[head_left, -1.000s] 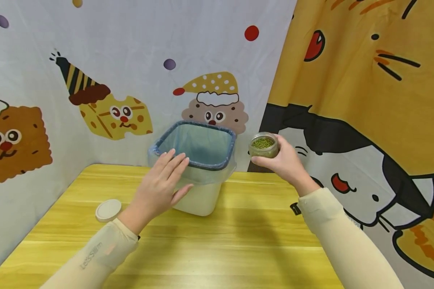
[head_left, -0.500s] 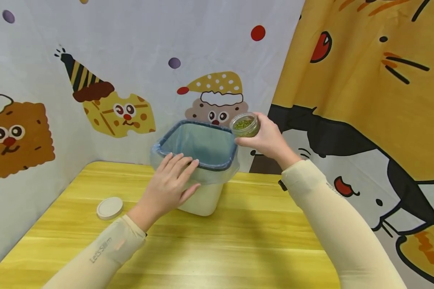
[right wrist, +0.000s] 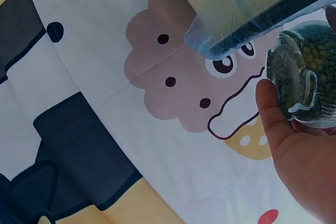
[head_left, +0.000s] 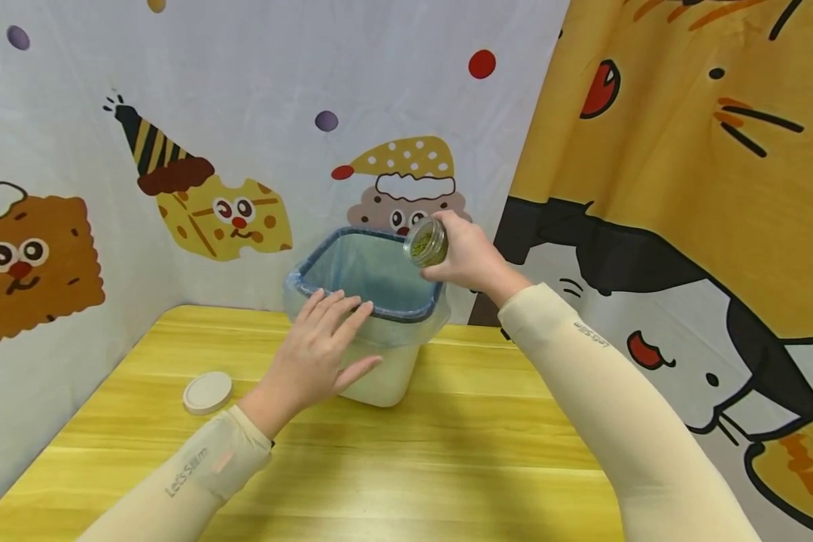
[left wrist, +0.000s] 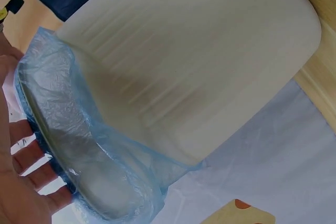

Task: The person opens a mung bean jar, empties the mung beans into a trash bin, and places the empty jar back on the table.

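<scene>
My right hand (head_left: 470,252) grips a small clear jar (head_left: 427,242) of green mung beans, its mouth tilted left over the right rim of a trash bin. In the right wrist view the jar (right wrist: 304,74) shows its base and the beans inside. The cream trash bin (head_left: 378,376) stands upright, lined with a thin blue bag (head_left: 373,328) folded over its dark rim. My left hand (head_left: 315,350) rests with extended fingers at the bin's near left rim. The left wrist view shows those fingers (left wrist: 39,174) along the bagged rim.
A round white lid (head_left: 207,392) lies on the yellow wood-grain table (head_left: 447,452), left of the bin. Behind the table hangs a printed cartoon curtain (head_left: 244,90), close to the bin's back.
My right hand has carried the jar leftward to the bin's rim and tipped it from upright to tilted. The left hand has come onto the near rim and stayed there.
</scene>
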Tool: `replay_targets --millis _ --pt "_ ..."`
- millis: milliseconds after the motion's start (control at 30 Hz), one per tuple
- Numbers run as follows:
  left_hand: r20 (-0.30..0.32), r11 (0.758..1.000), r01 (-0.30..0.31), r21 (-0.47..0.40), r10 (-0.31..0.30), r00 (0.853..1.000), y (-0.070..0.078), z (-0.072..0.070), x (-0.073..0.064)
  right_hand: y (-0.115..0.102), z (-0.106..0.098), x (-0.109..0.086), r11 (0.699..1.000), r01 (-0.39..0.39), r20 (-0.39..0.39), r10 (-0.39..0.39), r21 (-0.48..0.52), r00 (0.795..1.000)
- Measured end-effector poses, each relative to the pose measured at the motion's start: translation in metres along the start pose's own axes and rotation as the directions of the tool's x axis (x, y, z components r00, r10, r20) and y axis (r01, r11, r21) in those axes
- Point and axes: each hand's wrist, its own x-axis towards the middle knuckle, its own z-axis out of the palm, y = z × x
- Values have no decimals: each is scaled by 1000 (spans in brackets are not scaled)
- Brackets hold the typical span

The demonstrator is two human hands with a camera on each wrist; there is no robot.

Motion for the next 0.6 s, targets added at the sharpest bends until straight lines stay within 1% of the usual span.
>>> replay_targets --millis 133,267,600 --pt "5 1000 7 -7 -7 1000 1 -1 0 -4 1 4 998 26 25 -25 -56 999" --pt "10 1000 12 -16 -11 1000 2 -1 0 -7 1 7 993 37 40 -32 -111 999" --pt "18 1000 18 -23 -17 1000 2 -2 0 -12 -2 9 984 28 64 -17 -175 998"
